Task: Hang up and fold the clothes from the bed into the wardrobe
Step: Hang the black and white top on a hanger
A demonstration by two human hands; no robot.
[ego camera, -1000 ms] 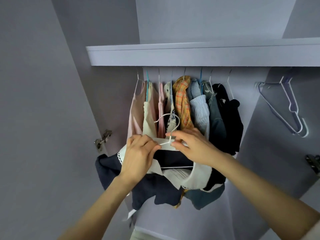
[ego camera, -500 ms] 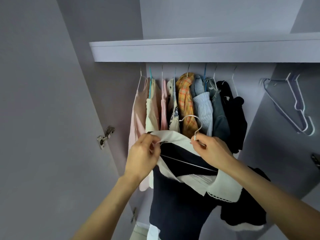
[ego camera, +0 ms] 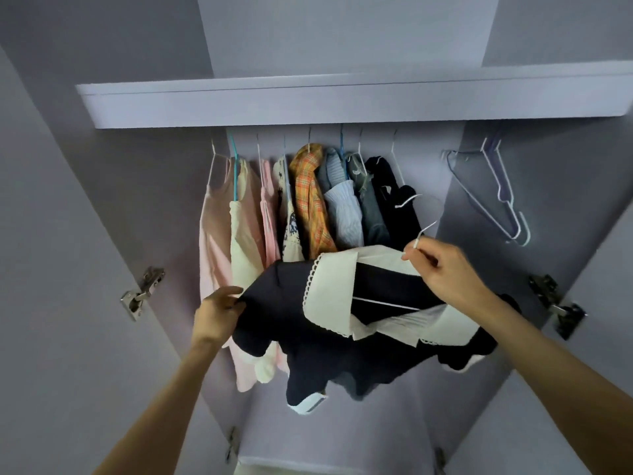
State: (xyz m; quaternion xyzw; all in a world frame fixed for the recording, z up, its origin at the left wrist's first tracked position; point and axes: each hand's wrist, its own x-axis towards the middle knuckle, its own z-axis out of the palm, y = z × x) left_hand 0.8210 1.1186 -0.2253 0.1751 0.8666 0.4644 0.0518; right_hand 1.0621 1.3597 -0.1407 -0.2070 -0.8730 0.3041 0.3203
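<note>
Metal door hinges: one on left panel, one on right panel, two smaller ones low near the bottom edge. Shelf board spans the top, lilac. Walls plain lilac-grey, nothing else mounted.

Home bedroom, wardrobe, hung clothes

Lilac wardrobe shelf overhead, rail beneath it hidden, row of hung clothes on hangers below, probably three spare hangers at right
</note>
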